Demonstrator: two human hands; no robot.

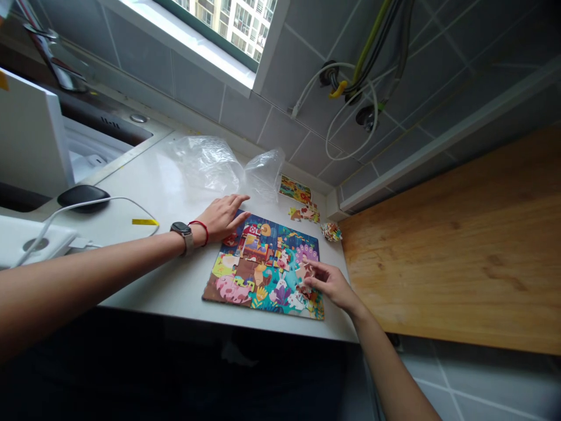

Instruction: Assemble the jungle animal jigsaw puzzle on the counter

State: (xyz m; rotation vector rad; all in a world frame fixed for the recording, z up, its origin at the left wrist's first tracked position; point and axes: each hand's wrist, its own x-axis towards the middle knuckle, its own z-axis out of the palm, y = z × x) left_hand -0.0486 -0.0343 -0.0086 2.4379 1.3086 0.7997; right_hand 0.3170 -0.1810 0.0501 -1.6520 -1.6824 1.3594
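A colourful farm-animal jigsaw puzzle (263, 286) lies on the white counter, with a pink pig at its lower left and a white rabbit near the middle. Over its right side, my right hand (331, 285) pinches a brown and white puzzle piece (304, 275) between thumb and fingers. My left hand (223, 217), with a watch and red string at the wrist, rests at the puzzle's upper left edge, fingers stretched out. Past the puzzle's far right edge sit a few loose puzzle pieces (302, 213) and a small stack of pieces (331, 232).
Crumpled clear plastic bags (210, 164) lie behind the puzzle, beside a small picture card (295, 189). To the left are a black computer mouse (83, 199), a white cable (118, 197) and a sink with a faucet (61, 64). A wooden board (456, 245) borders the counter's right.
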